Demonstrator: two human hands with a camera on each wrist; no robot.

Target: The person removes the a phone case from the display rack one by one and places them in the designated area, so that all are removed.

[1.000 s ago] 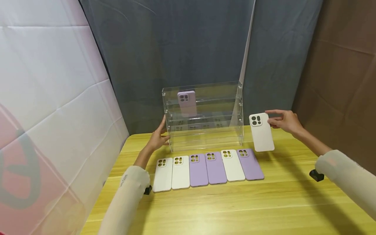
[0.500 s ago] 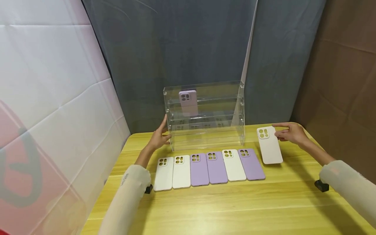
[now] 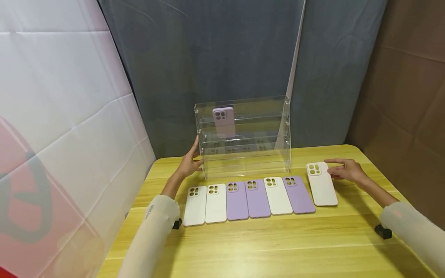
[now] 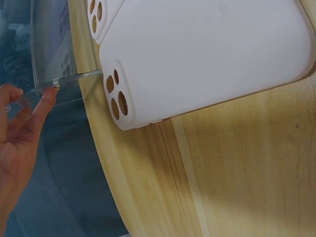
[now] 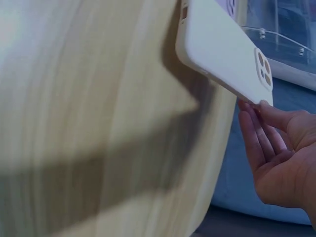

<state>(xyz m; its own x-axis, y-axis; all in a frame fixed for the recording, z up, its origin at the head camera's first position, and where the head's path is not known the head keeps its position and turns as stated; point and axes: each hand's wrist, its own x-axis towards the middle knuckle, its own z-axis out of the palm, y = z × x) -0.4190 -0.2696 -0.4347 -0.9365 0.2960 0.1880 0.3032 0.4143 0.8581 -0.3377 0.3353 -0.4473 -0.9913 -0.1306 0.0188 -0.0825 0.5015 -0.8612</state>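
Lowered since earlier: white case onto bench, right hand fingers straight, touching; left hand flat, steadying rack; align with row.

Four white cases, four purple cases, one clear rack.

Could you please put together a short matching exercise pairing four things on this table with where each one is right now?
Things:
1. purple case in the stand
2. white case by the right hand
3. left hand
4. leftmost white case in the row

Places:
A. at the right end of the row on the table
B. on the top shelf
C. nearest the left sleeve
D. against the acrylic stand's left side

Pairs: 1-B, 2-A, 3-D, 4-C
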